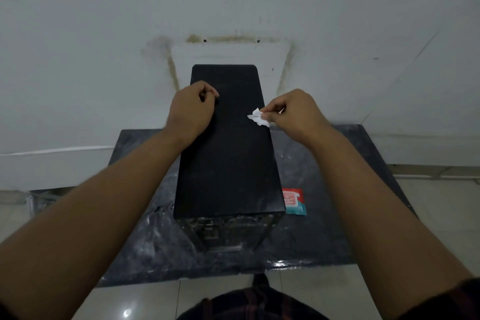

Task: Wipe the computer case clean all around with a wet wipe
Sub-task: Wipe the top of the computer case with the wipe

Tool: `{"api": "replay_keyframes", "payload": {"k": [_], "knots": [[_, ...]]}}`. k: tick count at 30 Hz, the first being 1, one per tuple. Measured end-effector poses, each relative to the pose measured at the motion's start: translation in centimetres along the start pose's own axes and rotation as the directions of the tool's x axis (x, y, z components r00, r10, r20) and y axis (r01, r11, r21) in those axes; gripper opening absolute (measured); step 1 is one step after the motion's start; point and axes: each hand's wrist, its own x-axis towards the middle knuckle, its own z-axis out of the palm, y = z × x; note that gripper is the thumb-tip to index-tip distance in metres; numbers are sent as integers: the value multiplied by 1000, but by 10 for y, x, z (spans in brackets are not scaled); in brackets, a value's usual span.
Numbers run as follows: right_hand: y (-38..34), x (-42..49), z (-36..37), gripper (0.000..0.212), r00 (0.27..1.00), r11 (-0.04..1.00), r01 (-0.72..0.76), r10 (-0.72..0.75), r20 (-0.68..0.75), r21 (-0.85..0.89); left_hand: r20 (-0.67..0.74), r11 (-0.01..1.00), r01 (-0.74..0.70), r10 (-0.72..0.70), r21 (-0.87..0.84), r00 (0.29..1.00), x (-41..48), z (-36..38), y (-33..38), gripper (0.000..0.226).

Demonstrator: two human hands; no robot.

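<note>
Your 2 forearms (104, 215) reach out: right hand (293, 114) pinches a crumpled white wet wipe (257, 117), tall black metal computer case (226, 158) directly beneath (probably to rub); left hand (191, 112), clenched empty, steadies it.

Your right hand (291, 114) pinches a crumpled wet wipe (258, 117) over the black computer case (228, 153); your left hand (193, 109) rests curled on its top.

The case (226, 150) stands on a board (324, 215) before the wall (104, 34), a packet (294, 201) just right of it, the wipe (258, 117) over its right edge.
</note>
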Motion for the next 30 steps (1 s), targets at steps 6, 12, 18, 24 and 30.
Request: {"api": "replay_keyframes", "payload": {"k": [6, 12, 18, 24, 30], "knots": [[-9, -45, -10, 12, 989, 1000, 17, -20, 149, 22, 16, 999, 14, -14, -51, 1000, -7, -3, 1, 25], [-14, -89, -27, 15, 943, 994, 105, -108, 313, 28, 15, 962, 112, -112, -250, 994, -10, -6, 2, 26], [-46, -123, -23, 11, 871, 982, 188, -157, 465, -20, 25, 899, 137, -139, -417, 990, -18, -12, 1, 23], [-106, -128, 42, 14, 821, 882, 464, -396, 411, -79, 115, 868, 127, -81, -481, 990, -25, -15, -6, 20], [-134, -124, 64, 16, 766, 854, 519, -456, 453, -18, 171, 864, 130, -52, -486, 984, -30, -19, -6, 19]]}}
